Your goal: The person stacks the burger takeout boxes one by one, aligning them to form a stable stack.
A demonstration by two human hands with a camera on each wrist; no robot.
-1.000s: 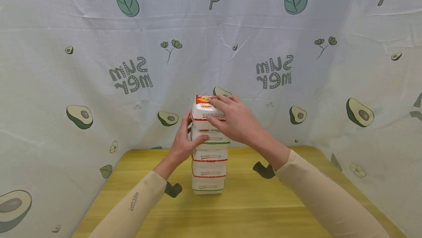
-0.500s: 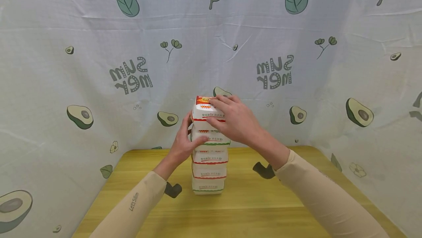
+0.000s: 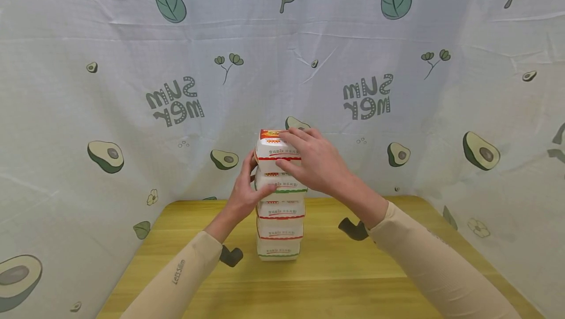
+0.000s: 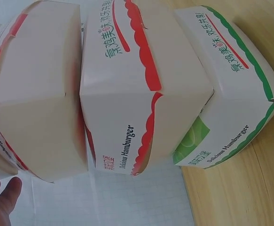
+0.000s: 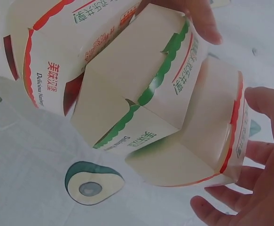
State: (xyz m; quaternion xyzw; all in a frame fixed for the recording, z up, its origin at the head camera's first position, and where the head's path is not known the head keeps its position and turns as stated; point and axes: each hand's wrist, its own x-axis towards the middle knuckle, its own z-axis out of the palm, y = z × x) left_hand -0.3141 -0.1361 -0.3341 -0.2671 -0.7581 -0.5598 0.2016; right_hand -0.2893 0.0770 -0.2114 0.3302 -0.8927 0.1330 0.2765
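Several paper hamburger boxes stand in one upright stack on the wooden table (image 3: pixel 344 265), slightly out of line with each other. My right hand (image 3: pixel 320 162) holds the top box (image 3: pixel 270 152), which has a red scalloped line, with fingers over its top and thumb on its front. My left hand (image 3: pixel 244 191) grips the green-lined second box (image 3: pixel 289 185) from the left, thumb on the front; its other fingers are partly hidden behind the stack. The right wrist view shows fingertips on the top box (image 5: pixel 212 127). In the left wrist view, the green-lined bottom box (image 4: pixel 221 70) rests on the table.
A pale curtain (image 3: pixel 282 88) printed with avocados and leaves hangs behind the table and along both sides. Dark wrist-worn pieces show below each forearm, one at the left (image 3: pixel 231 255) and one at the right (image 3: pixel 353 228).
The top two boxes have shifted very slightly to the left, the top one also slightly down. Both hands keep almost the same place on the stack.
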